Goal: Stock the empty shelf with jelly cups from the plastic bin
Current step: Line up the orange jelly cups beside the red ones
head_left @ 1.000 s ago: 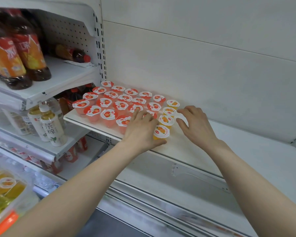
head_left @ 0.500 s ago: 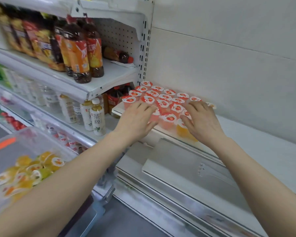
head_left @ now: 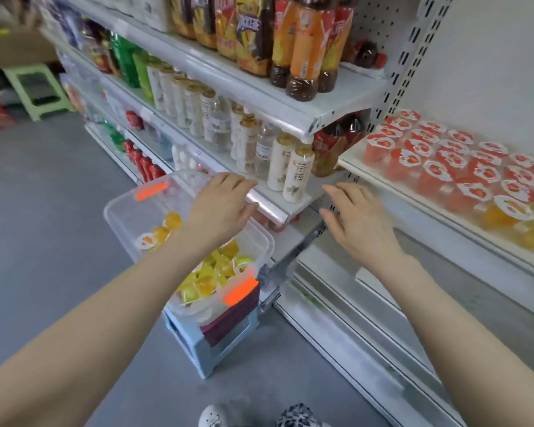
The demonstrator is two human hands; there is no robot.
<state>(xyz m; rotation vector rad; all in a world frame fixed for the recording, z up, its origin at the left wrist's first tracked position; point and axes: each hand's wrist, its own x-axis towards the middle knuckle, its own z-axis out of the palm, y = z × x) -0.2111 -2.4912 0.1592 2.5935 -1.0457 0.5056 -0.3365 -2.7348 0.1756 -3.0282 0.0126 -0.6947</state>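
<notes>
Jelly cups (head_left: 404, 163) — one bin (head_left: 111, 217), two hands (head_left: 222, 208) (head_left: 358, 223)

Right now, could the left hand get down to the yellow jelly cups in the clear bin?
Probably yes. The left hand hangs open and empty over the bin, which has no lid on, and the jelly cups lie uncovered in a heap. Nothing seems to stand between them.

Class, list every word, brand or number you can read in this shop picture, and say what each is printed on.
"茶粹": printed vertically on the white-labelled, gold-capped bottle nearest the camera.
Too blurred to read: the orange labels of the dark tea bottles, the print on the yellow snack bags, and the lids of the red jelly cups.
No numbers or signs can be read.
</notes>
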